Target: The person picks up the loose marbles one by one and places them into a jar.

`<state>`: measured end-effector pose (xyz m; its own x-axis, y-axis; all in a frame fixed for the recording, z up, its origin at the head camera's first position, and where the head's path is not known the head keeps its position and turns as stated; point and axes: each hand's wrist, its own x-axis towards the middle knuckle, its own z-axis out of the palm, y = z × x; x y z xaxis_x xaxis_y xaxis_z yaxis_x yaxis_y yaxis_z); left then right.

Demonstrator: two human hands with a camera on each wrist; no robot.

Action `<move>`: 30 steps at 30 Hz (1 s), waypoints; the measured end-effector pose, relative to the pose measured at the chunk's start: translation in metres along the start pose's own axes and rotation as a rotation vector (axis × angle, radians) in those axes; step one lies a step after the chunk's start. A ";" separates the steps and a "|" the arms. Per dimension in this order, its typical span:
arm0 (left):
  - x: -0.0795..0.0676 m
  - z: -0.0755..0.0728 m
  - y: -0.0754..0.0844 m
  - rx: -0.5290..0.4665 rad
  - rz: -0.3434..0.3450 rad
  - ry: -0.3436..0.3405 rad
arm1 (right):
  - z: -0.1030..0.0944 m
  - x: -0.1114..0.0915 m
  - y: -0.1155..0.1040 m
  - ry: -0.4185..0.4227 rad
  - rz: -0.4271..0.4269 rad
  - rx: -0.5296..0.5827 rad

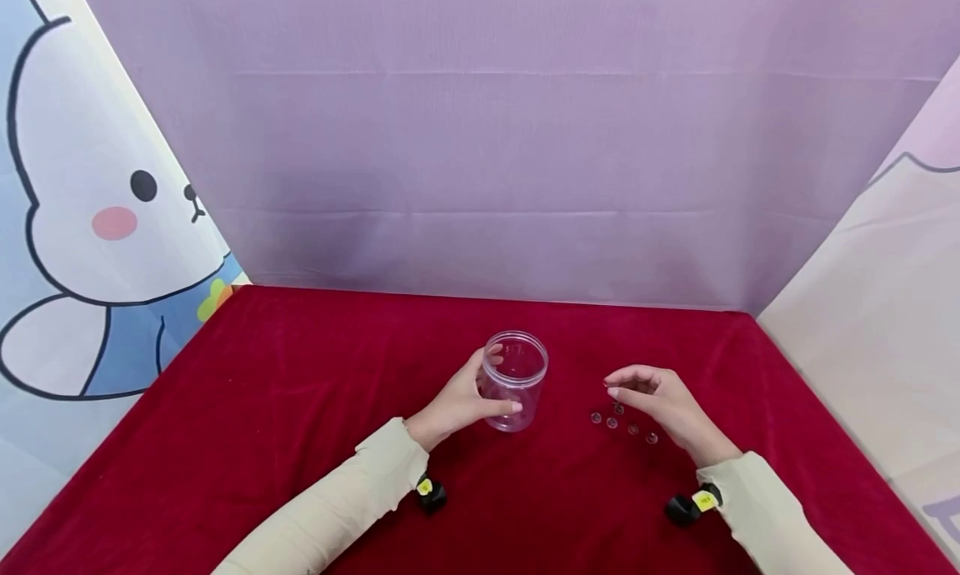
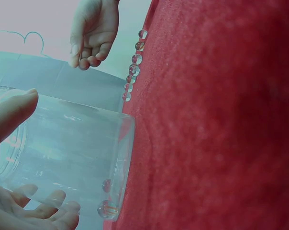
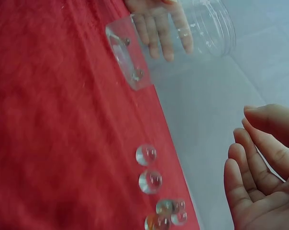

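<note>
My left hand grips a clear plastic jar around its side, thumb on the near wall and fingers behind. The jar is upright on the red cloth, with its lidless mouth up. Inside, at the bottom, lie two marbles, seen through the wall in both wrist views. To the right, my right hand hovers above several loose clear marbles. Its fingers bend loosely, thumb tip close to the index fingertip, and no marble shows between them in the right wrist view.
Red cloth covers the table under both hands. A lilac curtain stands behind the far edge, with a cartoon-printed panel on the left and a pale panel on the right. A dark camera mount sits at each wrist.
</note>
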<state>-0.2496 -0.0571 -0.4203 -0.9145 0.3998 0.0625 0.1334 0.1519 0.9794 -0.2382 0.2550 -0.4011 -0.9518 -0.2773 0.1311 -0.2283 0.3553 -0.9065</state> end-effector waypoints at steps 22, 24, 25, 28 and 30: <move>-0.001 0.001 0.002 0.012 -0.020 0.009 | -0.030 -0.026 0.026 -0.060 0.044 -0.033; 0.000 0.001 0.002 0.013 -0.014 0.010 | -0.032 -0.026 0.029 -0.069 0.038 -0.038; 0.000 0.001 0.001 0.014 -0.011 0.010 | -0.032 -0.026 0.030 -0.075 0.032 -0.039; 0.000 0.001 0.001 0.016 -0.013 0.010 | -0.036 -0.027 0.034 -0.100 0.021 -0.020; 0.000 0.001 0.001 0.017 -0.013 0.009 | -0.038 -0.028 0.037 -0.125 0.015 -0.011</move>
<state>-0.2493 -0.0564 -0.4193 -0.9196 0.3895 0.0519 0.1280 0.1721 0.9767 -0.2281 0.3100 -0.4225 -0.9223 -0.3808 0.0654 -0.2166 0.3695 -0.9036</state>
